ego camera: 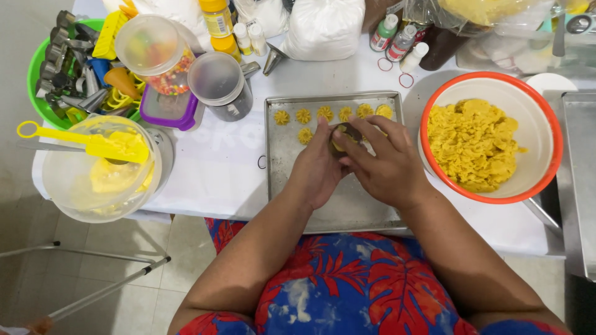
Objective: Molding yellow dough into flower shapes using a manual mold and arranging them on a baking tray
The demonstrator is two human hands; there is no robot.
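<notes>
Both hands meet over the rectangular metal baking tray point(282, 180). The left hand point(316, 169) and the right hand point(382, 164) are closed together around a small dark press tool packed with yellow dough point(343, 138), held just above the tray's upper half. Seven small yellow flower-shaped cookies point(302, 116) sit on the tray, six in a row along its far edge and one below.

Just right of the tray stands an orange-rimmed white bowl of crumbly yellow dough point(475, 144). To the left are a clear plastic bowl with a yellow spatula point(99, 167), a green basket of metal cutters point(65, 68), and lidded clear tubs, one holding coloured sprinkles point(155, 54).

The fingers cover most of the tool, so its shape is hard to make out. Bottles and bags at the far edge are cut off.

Everything rests on a white-covered table point(217, 167) above a pale tiled floor point(124, 245).
</notes>
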